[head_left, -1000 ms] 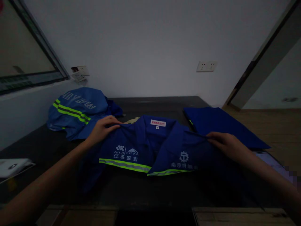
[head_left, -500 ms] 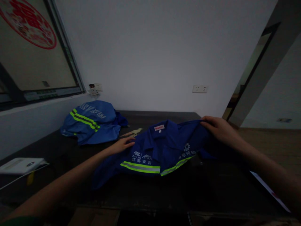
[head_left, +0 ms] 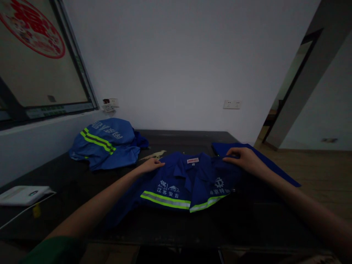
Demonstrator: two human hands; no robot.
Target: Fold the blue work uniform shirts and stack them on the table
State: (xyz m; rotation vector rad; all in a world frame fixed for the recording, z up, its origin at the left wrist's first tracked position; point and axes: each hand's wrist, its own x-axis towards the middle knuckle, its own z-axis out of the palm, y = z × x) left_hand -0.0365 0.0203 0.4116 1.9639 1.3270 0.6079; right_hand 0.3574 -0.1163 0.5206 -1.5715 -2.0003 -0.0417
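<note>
A dark blue work jacket (head_left: 178,179) lies front up on the dark table, collar at the far side. It has white lettering and a yellow-green and silver reflective band across the chest. My left hand (head_left: 150,165) is closed on the shoulder at the jacket's left side, fingers and thumb together on the cloth. At the opposite shoulder, my right hand (head_left: 242,160) pinches the fabric between thumb and fingers. Beyond and beside my right hand a flat stretch of blue cloth (head_left: 271,167) reaches to the table's right side; whether it belongs to the jacket I cannot tell.
A lighter blue garment (head_left: 107,137) with reflective stripes lies heaped at the back left of the table (head_left: 187,135). A white box-like device (head_left: 24,195) with a cable (head_left: 30,209) lies at the left. Behind stands a wall with a socket (head_left: 232,104).
My right hand has come down and slightly left, lowering the jacket's shoulder. The flat blue cloth at the right has come into sight. My left hand has shifted slightly right.
</note>
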